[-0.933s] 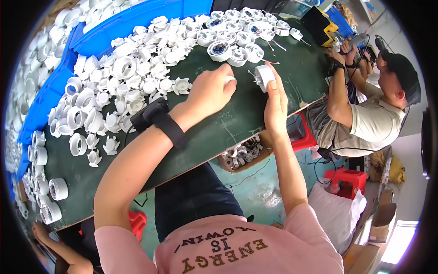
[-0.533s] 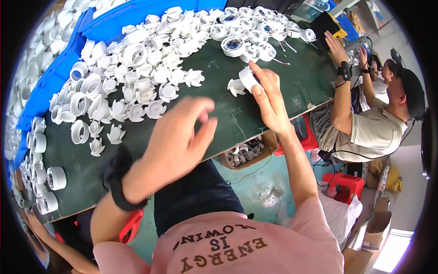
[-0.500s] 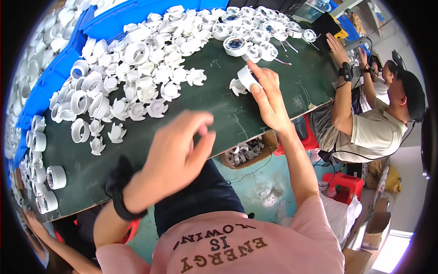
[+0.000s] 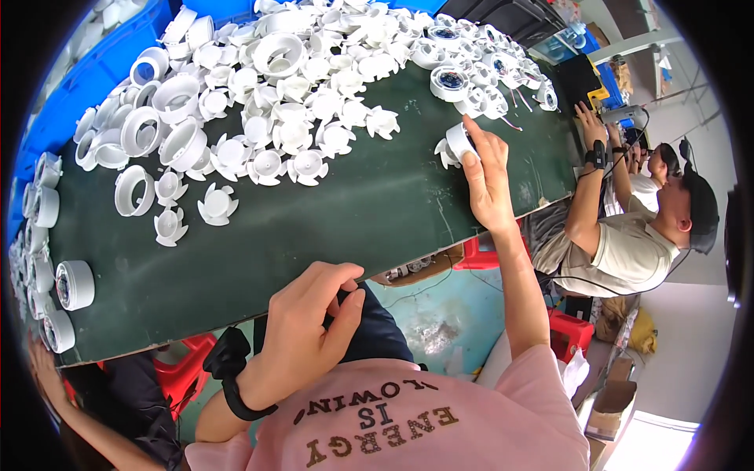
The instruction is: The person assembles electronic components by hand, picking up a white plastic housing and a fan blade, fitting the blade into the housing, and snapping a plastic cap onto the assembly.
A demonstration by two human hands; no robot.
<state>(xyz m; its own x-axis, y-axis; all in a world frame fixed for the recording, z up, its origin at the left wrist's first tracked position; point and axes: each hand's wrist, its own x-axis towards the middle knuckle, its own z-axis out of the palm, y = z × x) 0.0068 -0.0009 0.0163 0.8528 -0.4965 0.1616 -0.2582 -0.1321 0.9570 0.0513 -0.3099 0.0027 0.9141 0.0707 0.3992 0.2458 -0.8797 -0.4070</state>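
My right hand [image 4: 492,187] grips a white ring-shaped fan housing [image 4: 458,143] between thumb and fingers, above the green tabletop. Close against the housing's left side is a white bladed impeller [image 4: 445,155]; whether they touch, I cannot tell. My left hand [image 4: 310,326] hovers by the table's front edge, with fingers loosely curled. Its thumb and forefinger tips are apart, and I see nothing between them. A pile of white impellers [image 4: 292,135] and open white rings [image 4: 141,132] covers the far left of the table.
Housings with dark centres and wires [image 4: 450,82] stand at the far right. Several finished-looking round units [image 4: 75,284] line the left edge. Blue bins [image 4: 102,67] border the pile. A co-worker [image 4: 640,251] sits at the right; another person's arm [image 4: 86,420] shows lower left.
My left hand has drawn back toward me and slowed from a blur. My right hand still holds the housing beside the impeller. The whole view has shifted slightly.
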